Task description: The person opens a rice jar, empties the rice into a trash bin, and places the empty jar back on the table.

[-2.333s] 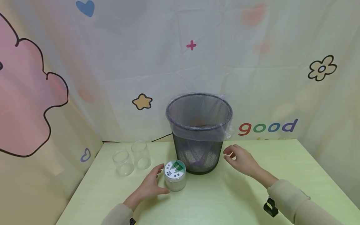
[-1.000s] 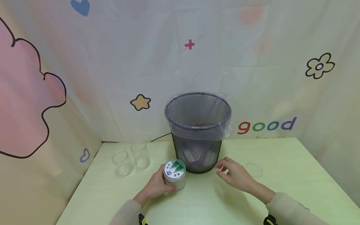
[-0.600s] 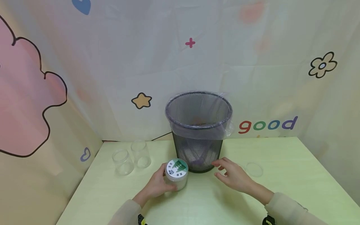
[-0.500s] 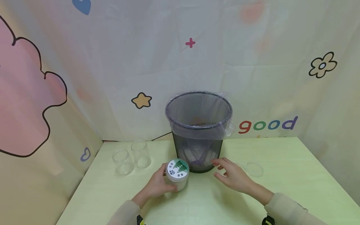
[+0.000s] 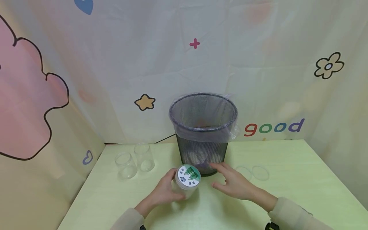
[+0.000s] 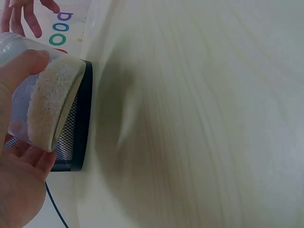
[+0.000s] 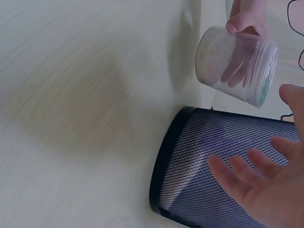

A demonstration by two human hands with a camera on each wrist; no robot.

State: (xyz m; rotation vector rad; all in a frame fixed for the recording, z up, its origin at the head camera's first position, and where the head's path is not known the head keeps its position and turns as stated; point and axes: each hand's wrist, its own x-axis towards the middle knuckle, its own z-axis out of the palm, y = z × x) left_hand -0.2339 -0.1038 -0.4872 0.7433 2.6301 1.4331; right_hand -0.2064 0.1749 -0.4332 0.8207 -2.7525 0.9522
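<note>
My left hand (image 5: 165,188) grips a clear plastic jar (image 5: 188,179) by its side, thumb on the near wall and fingers round the far wall. Its white lid (image 5: 188,175) carries a green leafy picture and is on the jar. White, rice-like grains (image 6: 50,99) lie at the bottom, seen in the left wrist view. The jar is tilted and raised over its shadow. My right hand (image 5: 235,185) is a little to the right of the jar, thumb and fingers spread, holding nothing. In the right wrist view its fingers (image 7: 228,178) overlap the mesh bin.
A black mesh bin (image 5: 201,153) with a thin plastic liner stands behind the jar. Two clear open containers (image 5: 126,166) stand at the back left of the pale table (image 5: 287,191). Two thin clear rings (image 5: 261,166) lie on the right. A printed curtain (image 5: 258,80) hangs behind.
My left hand has closed round the jar, then lifted it, tilted it and carried it rightward. My right hand has moved left and nearer to it, uncovering the two rings.
</note>
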